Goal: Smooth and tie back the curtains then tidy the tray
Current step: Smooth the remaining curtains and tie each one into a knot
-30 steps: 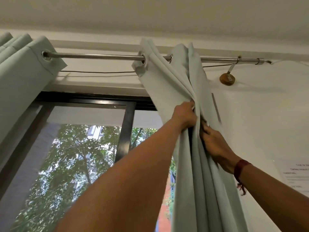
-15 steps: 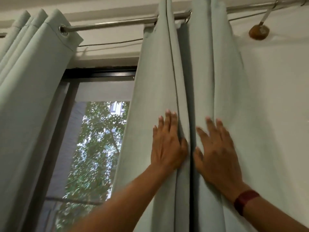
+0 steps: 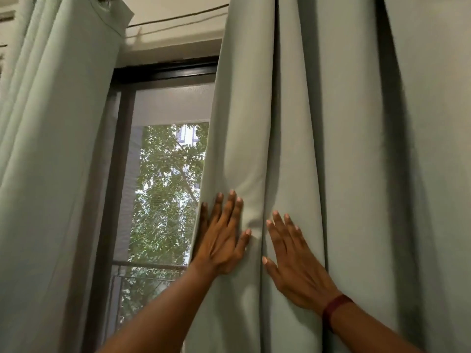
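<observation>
A pale green curtain (image 3: 344,149) hangs in long folds over the right half of the view. My left hand (image 3: 220,238) lies flat on its left edge fold, fingers straight and pointing up. My right hand (image 3: 293,261) presses flat on the neighbouring fold, fingers spread, a dark red band on its wrist. A second pale green curtain (image 3: 56,149) hangs gathered at the left. No tie-back and no tray are in view.
Between the two curtains stands a dark-framed window (image 3: 163,174) with green trees and a balcony rail (image 3: 150,266) outside. A thin wire (image 3: 175,20) runs across the wall above the window frame.
Both hands let go of the bunched folds near the rod, flattened, and slid down the right curtain. The view has tilted lower, so the rod is almost out of sight.
</observation>
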